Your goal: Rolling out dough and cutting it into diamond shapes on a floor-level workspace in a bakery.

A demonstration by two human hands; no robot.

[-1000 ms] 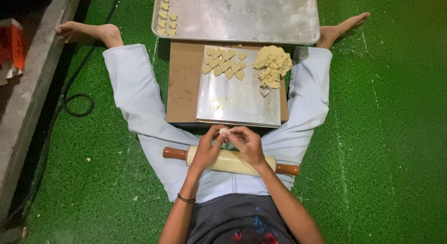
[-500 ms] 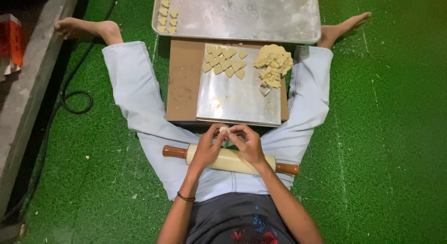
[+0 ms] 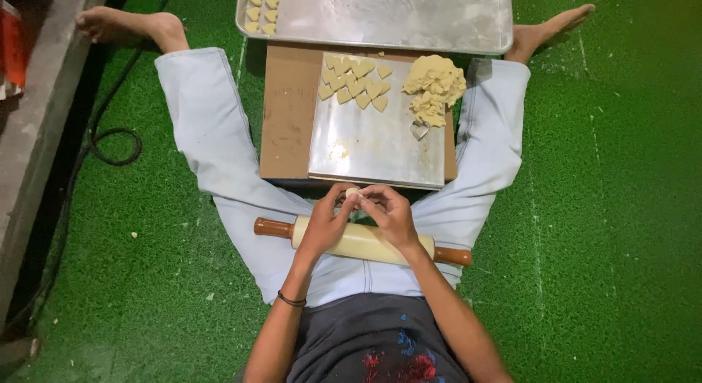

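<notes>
My left hand (image 3: 325,222) and my right hand (image 3: 391,215) meet above my lap, fingertips pinched together on a small pale piece of dough (image 3: 353,194). Under both hands a wooden rolling pin (image 3: 362,242) with brown handles lies across my thighs. Just beyond the hands a metal sheet (image 3: 373,145) rests on a brown board (image 3: 285,116). On the sheet's far edge are several heart-shaped dough pieces (image 3: 355,80), a lump of dough (image 3: 435,87) and a small heart cutter (image 3: 420,129).
A large metal tray (image 3: 395,17) lies beyond the board, with several cut pieces (image 3: 262,9) at its left corner. I sit on green turf (image 3: 607,207) with legs spread. A black cable (image 3: 110,138) loops at left beside a concrete ledge (image 3: 36,134).
My hands stay together over the rolling pin, with only small finger movements on the dough piece. Nothing else has moved.
</notes>
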